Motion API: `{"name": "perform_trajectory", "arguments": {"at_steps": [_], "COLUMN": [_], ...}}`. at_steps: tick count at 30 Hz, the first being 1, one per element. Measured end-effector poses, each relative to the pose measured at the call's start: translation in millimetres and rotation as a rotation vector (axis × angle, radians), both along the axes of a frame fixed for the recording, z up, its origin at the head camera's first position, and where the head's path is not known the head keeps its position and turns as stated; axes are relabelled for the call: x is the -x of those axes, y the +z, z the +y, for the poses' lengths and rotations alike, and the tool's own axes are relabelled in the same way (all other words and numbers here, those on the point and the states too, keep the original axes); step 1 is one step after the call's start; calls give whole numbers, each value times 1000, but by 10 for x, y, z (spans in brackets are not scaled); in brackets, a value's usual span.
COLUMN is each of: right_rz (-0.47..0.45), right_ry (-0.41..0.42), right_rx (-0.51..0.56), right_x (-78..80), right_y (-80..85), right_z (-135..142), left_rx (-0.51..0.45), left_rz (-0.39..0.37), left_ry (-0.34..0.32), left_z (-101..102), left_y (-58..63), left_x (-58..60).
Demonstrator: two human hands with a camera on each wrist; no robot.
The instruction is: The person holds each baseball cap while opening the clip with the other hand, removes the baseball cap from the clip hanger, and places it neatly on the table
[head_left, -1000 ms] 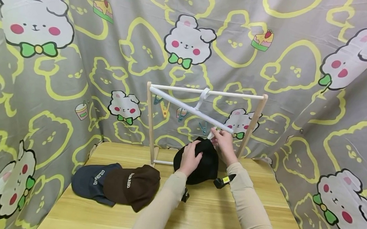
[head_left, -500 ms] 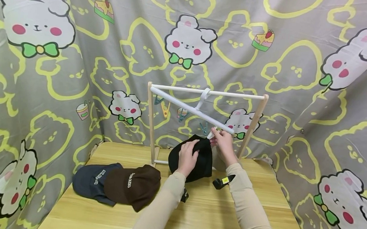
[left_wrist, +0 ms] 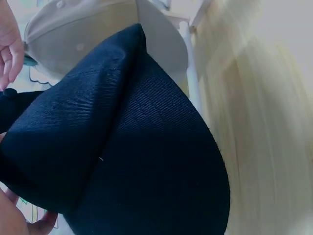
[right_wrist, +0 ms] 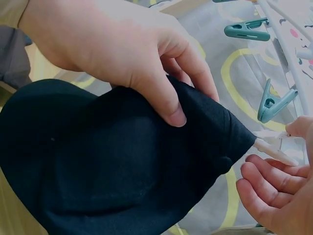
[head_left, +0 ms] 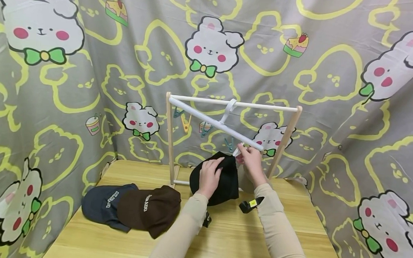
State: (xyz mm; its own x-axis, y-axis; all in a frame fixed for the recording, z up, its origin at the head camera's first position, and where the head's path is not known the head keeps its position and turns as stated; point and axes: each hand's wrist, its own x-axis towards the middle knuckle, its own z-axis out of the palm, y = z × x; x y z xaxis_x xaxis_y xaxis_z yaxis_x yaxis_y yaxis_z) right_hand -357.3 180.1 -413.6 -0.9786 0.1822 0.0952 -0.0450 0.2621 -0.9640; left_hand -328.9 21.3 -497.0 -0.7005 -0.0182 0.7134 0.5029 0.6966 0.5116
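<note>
Your left hand [head_left: 210,177] grips the black cap [head_left: 229,181] near the table's [head_left: 235,241] back edge, thumb on one face, fingers over the other. Over the last second you've turned it toward the table's left edge, yet its tip has stayed at the white clip [right_wrist: 279,152], so you seem to be adjusting its seat there. Your right hand [head_left: 252,162], raised higher, pinches that clip. Beyond, the turn uncovers a beige cap [left_wrist: 80,41], below the hanger's [head_left: 200,113] low end.
</note>
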Motion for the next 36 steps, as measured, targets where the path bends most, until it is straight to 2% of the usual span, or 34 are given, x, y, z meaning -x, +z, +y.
{"name": "perform_trajectory", "arguments": {"at_steps": [17,26,32,36], "right_rz": [17,-3,7,6], "right_ry": [0,0,5,10], "right_rx": [-52,-20,-61,-79], "right_x": [32,5,-6,-9], "right_y": [-30,3,28,24], "right_z": [12,4,-4,-1], "left_rx": [22,22,13,10], "left_rz": [8,16,7,26], "left_ry": [31,36,31,29], "left_z": [-21,-35,-44,-51], "left_y": [50,63,62,52], "left_x": [-4,-4,-7,-7]}}
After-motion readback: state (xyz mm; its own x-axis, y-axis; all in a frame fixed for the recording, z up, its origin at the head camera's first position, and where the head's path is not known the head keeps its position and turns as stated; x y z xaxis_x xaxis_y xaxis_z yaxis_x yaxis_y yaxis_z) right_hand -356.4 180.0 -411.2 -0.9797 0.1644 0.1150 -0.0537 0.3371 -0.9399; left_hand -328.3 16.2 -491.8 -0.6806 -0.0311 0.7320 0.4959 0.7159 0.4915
